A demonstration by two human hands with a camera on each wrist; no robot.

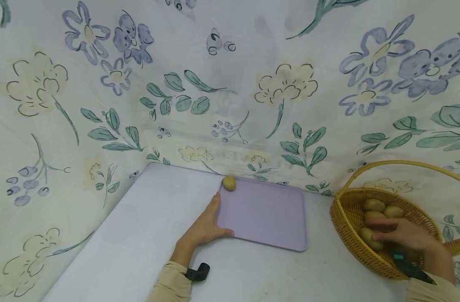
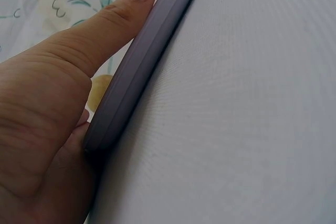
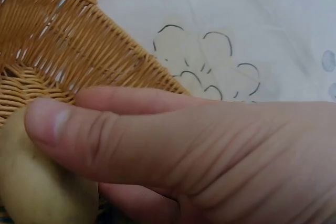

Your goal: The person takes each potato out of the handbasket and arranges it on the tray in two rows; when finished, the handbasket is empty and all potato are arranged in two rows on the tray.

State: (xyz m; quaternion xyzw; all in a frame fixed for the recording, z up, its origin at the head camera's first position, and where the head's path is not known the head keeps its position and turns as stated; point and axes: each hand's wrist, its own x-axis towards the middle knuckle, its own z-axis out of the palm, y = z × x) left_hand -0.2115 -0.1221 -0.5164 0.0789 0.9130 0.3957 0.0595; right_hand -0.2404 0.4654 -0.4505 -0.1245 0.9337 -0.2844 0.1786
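Note:
My left hand rests at the near left corner of a lilac tray, fingers along the left side and thumb along the front edge. In the left wrist view the straight thumb lies against the rim. One potato sits in the tray's far left corner. On the right, my right hand reaches into a wicker basket and grips a potato, its thumb pressed on top in the right wrist view. Several other potatoes lie beside it in the basket; the hand partly covers them.
A tall arched handle spans the basket. Behind the white table hangs a flower-printed cloth, close to the tray's far edge. White tabletop lies left of the tray and between tray and basket.

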